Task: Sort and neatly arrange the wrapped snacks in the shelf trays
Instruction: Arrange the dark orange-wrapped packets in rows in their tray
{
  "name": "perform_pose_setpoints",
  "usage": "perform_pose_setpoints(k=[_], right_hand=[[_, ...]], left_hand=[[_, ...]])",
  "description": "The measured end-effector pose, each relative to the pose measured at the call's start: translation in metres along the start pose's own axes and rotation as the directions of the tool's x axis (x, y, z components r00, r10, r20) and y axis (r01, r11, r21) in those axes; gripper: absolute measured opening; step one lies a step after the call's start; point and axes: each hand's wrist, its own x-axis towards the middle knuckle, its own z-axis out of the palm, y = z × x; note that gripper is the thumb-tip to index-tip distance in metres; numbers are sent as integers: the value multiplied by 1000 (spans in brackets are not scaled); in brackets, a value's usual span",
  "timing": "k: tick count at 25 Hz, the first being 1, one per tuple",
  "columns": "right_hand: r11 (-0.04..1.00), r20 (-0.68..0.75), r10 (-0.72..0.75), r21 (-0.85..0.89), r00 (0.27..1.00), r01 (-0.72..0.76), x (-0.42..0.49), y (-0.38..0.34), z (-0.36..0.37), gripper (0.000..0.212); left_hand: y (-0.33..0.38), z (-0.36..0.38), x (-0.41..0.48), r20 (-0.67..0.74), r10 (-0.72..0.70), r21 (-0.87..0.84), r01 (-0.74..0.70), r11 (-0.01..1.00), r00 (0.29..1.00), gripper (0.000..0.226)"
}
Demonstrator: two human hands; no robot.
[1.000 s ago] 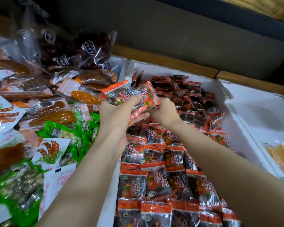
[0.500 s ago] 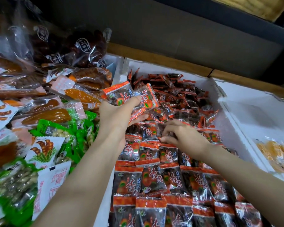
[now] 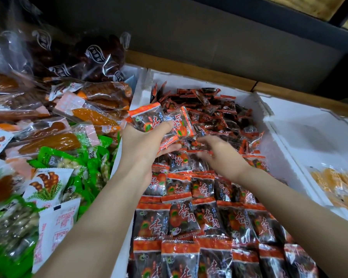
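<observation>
Three white foam trays sit side by side under a wooden shelf edge (image 3: 191, 72). The left tray (image 3: 138, 87) is heaped with mixed goods: dark clear bags (image 3: 96, 57) at its far edge, orange dried-strip packs (image 3: 48, 143) in the middle, green packets (image 3: 54, 159) and a white pack with a brown pod picture (image 3: 46, 185) toward the near edge. The right tray (image 3: 289, 121) is mostly bare, with yellow packets (image 3: 333, 185) at its right edge.

The middle tray (image 3: 191, 79) holds the red-and-black packets (image 3: 181, 219): flat overlapping rows over the near half, a loose heap (image 3: 219, 109) at the far edge. Both forearms cross over the rows and hide part of them.

The left hand (image 3: 141, 141) is over the tray's left edge, palm up, thumb and fingers curled round a held bunch (image 3: 149, 119). Two packet faces are countable, plus the edge of at least one more under them. The bunch blocks part of the heap.

The right hand (image 3: 221, 155) is low over the tray's middle where rows meet heap, fingers pointing left. It is motion-blurred, so I cannot tell whether it pinches a packet or only touches. Row and heap counts are too dense to give.
</observation>
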Motion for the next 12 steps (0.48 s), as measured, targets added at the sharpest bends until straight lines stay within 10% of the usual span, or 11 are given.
perform_pose_setpoints(k=[4, 9, 12], right_hand=[[644, 19, 88, 762, 996, -71, -22, -35, -22, 30], [633, 23, 51, 773, 998, -50, -33, -31, -39, 19], [826, -179, 133, 563, 975, -10, -21, 0, -47, 17]], left_hand=[[-1, 1, -11, 141, -12, 48, 5, 999, 990, 14], [-4, 2, -23, 235, -122, 150, 88, 985, 964, 22], [-10, 0, -17, 189, -143, 166, 112, 980, 971, 33]])
